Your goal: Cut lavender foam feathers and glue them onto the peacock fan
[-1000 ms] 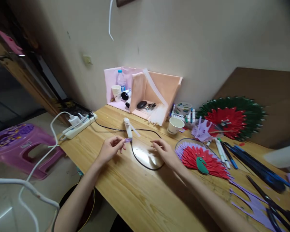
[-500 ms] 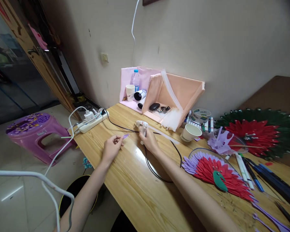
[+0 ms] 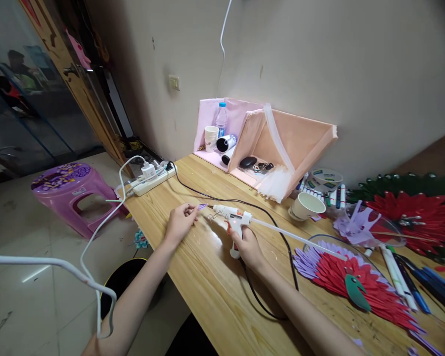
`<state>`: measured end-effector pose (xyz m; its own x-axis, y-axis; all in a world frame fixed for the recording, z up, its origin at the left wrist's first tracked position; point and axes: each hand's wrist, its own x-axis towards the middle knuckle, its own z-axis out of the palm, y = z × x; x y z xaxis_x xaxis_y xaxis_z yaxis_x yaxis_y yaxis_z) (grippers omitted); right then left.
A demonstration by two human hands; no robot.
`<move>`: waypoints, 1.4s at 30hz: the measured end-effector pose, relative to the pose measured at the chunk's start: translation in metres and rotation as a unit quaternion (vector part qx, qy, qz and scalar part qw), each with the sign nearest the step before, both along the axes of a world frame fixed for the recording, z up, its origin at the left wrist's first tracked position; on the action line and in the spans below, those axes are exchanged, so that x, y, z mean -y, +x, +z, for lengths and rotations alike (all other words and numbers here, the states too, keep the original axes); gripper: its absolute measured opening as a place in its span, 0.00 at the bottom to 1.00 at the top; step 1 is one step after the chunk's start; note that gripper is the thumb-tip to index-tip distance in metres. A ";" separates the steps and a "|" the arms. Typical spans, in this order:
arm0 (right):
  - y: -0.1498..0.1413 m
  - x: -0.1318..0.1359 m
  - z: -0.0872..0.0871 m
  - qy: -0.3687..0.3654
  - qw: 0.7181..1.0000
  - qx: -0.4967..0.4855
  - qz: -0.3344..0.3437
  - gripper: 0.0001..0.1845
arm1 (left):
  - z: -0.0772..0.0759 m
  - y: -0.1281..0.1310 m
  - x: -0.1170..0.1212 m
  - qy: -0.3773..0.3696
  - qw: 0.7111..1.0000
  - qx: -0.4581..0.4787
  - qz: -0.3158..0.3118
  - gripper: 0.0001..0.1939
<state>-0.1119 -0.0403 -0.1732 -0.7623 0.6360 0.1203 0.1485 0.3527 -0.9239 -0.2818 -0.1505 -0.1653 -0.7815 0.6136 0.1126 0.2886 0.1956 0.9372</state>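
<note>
My right hand (image 3: pixel 246 245) is wrapped round the handle of a white hot glue gun (image 3: pixel 234 217), with a long clear glue stick (image 3: pixel 282 230) sticking out of its back. The gun's nozzle points left, at or very close to a small purple petal-shaped piece (image 3: pixel 202 206). My left hand (image 3: pixel 181 220) pinches that piece between thumb and fingers above the table. To the right lies a red and purple petal fan (image 3: pixel 330 272) with a green bird-shaped piece (image 3: pixel 357 292) on it.
A black cord (image 3: pixel 215 200) loops across the wooden table (image 3: pixel 207 291) from a power strip (image 3: pixel 155 181). Behind stand a pink open box (image 3: pixel 292 143) and a paper cup (image 3: pixel 307 206). Markers (image 3: pixel 396 277) lie at right; a pink stool (image 3: pixel 77 198) stands on the floor at left.
My right hand went from empty to gripping the glue gun, then turned it so its nozzle meets the purple piece. My left hand kept its pinch. The view shifted left.
</note>
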 end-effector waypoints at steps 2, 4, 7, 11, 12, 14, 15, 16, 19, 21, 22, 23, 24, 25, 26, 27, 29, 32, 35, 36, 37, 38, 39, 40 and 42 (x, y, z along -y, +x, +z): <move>-0.001 0.000 0.000 0.008 1.000 0.007 0.002 0.16 | 0.000 0.000 0.000 -0.001 1.000 -0.004 -0.006 0.17; -0.001 0.000 0.000 0.012 1.000 0.011 0.002 0.16 | -0.001 0.000 0.001 -0.003 1.000 -0.008 -0.010 0.18; -0.001 0.000 -0.001 0.009 1.000 0.009 0.008 0.16 | -0.002 0.000 0.001 -0.006 1.000 -0.012 -0.015 0.18; -0.001 0.001 -0.002 0.004 1.000 0.020 0.016 0.15 | -0.004 0.000 0.001 -0.007 1.000 -0.016 -0.018 0.17; -0.001 0.001 -0.003 0.003 1.000 0.021 0.015 0.15 | -0.004 0.000 0.001 -0.008 1.000 -0.017 -0.018 0.17; 0.000 0.000 -0.004 0.002 1.000 0.020 0.010 0.15 | -0.005 0.000 0.000 -0.009 1.000 -0.016 -0.016 0.17; 0.000 0.000 -0.004 0.003 1.000 0.018 0.006 0.15 | -0.005 -0.001 0.000 -0.010 1.000 -0.016 -0.016 0.17; 0.000 0.000 -0.004 0.003 1.000 0.015 0.002 0.15 | -0.005 -0.001 0.000 -0.010 1.000 -0.015 -0.015 0.17; 0.000 -0.001 -0.004 0.000 1.000 0.006 -0.001 0.15 | -0.006 -0.001 -0.001 -0.008 1.000 -0.015 -0.016 0.17; 0.000 -0.001 -0.004 -0.002 1.000 0.004 0.000 0.15 | -0.007 -0.002 -0.001 -0.007 1.000 -0.015 -0.017 0.17; 0.000 -0.001 -0.004 -0.003 1.000 0.004 0.001 0.15 | -0.007 -0.002 -0.001 -0.007 1.000 -0.014 -0.017 0.17; 0.000 -0.001 -0.004 -0.002 1.000 0.005 0.001 0.15 | -0.007 -0.002 -0.001 -0.007 1.000 -0.014 -0.018 0.17; 0.000 -0.001 -0.004 0.000 1.000 0.007 0.001 0.14 | -0.007 -0.002 -0.001 -0.007 1.000 -0.013 -0.018 0.17; 0.000 -0.001 -0.005 0.002 1.000 0.009 0.000 0.14 | -0.007 -0.002 -0.001 -0.006 1.000 -0.012 -0.019 0.17; -0.001 -0.001 -0.005 0.004 1.000 0.011 -0.002 0.13 | -0.006 -0.002 -0.001 -0.005 1.000 -0.012 -0.019 0.17; -0.001 -0.001 -0.005 0.006 1.000 0.011 -0.005 0.13 | -0.006 -0.001 -0.001 -0.004 1.000 -0.011 -0.019 0.17; -0.002 -0.001 -0.004 0.006 1.000 0.008 -0.011 0.14 | -0.005 -0.001 -0.001 -0.002 1.000 -0.010 -0.018 0.16; -0.002 0.000 -0.002 0.002 1.000 0.010 -0.019 0.14 | -0.004 0.000 -0.001 0.001 1.000 -0.005 -0.016 0.16; -0.003 -0.001 0.000 -0.002 1.000 0.005 -0.019 0.13 | -0.002 0.001 0.000 0.009 1.000 0.002 -0.014 0.15; -0.004 -0.002 0.001 0.000 1.000 -0.001 -0.021 0.13 | -0.001 0.001 0.000 0.013 1.000 0.006 -0.013 0.15; -0.007 -0.004 0.002 0.003 1.000 -0.007 -0.026 0.13 | 0.000 0.001 0.000 0.017 1.000 0.009 -0.011 0.15; -0.011 -0.007 0.003 0.009 0.999 -0.012 -0.033 0.13 | 0.002 0.002 0.000 0.021 1.000 0.014 -0.009 0.15; -0.016 -0.010 0.004 0.019 0.999 -0.014 -0.044 0.13 | 0.004 0.002 0.001 0.025 1.000 0.018 -0.007 0.15; -0.024 -0.014 0.006 0.033 0.998 -0.012 -0.056 0.13 | 0.005 0.002 0.001 0.029 0.999 0.021 -0.007 0.15; -0.043 -0.023 0.010 0.090 0.993 0.003 -0.082 0.13 | 0.009 0.003 0.002 0.041 0.999 0.024 -0.014 0.15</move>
<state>-0.1553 -0.0177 -0.1635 -0.6516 0.7199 0.2390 0.2230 0.4830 -0.8467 -0.2783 -0.1527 -0.1563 -0.7702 0.6252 0.1261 0.2467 0.1097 0.9629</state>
